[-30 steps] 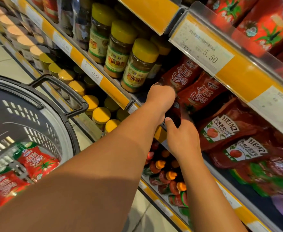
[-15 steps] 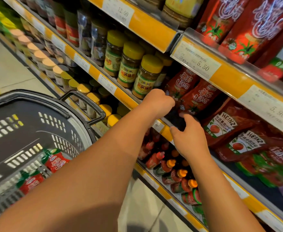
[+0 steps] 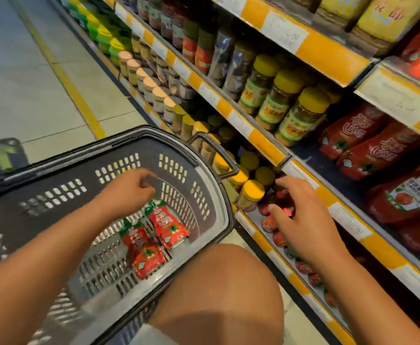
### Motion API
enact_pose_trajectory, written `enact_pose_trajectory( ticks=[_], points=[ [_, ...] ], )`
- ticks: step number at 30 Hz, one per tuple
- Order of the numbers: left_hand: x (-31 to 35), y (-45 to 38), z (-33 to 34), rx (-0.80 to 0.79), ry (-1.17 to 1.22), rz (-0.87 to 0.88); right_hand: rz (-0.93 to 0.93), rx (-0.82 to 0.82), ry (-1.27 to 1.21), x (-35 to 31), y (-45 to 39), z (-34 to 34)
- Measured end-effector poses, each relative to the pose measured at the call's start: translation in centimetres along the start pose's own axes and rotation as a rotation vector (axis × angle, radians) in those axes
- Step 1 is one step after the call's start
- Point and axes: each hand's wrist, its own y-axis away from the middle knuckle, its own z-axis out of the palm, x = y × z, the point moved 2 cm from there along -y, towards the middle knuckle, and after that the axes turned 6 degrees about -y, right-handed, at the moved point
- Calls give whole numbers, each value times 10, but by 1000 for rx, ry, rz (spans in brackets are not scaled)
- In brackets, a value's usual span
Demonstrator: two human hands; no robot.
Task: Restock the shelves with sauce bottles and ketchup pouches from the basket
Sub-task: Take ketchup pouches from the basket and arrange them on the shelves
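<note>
Since the earlier frame both hands have left the pouch shelf. The left hand (image 3: 126,192) now hangs over the basket (image 3: 218,195), fingers loosely curled and holding nothing. The right hand (image 3: 301,220), fingers spread and empty, is outside the basket, over the small sauce bottles (image 3: 276,226). The ketchup pouches (image 3: 154,235) lie on the basket floor. The slippery pouches may slide from a hasty grip, and the right hand could knock a bottle.
</note>
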Motion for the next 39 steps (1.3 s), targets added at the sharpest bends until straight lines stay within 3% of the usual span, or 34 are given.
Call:
enact_pose_trajectory(
  ticks=[4,8,16,20,25,39],
  points=[
    [-92,-9,37,-26,112,-282,-41,-96,-24,-34,-3,25],
    [-158,-16,91,-121,347,-543,-109,-318,40,-69,-24,65],
    [-182,-20,165,-213,550,-822,-218,-682,345,-141,-74,150],
    [-184,-29,190,-210,565,-851,-183,-717,292,-142,-81,192],
    [-187,-31,209,-171,625,-902,-115,-892,362,-114,-82,203],
    [-177,-41,217,-149,603,-824,-154,-928,410,-122,-83,219]
  ],
)
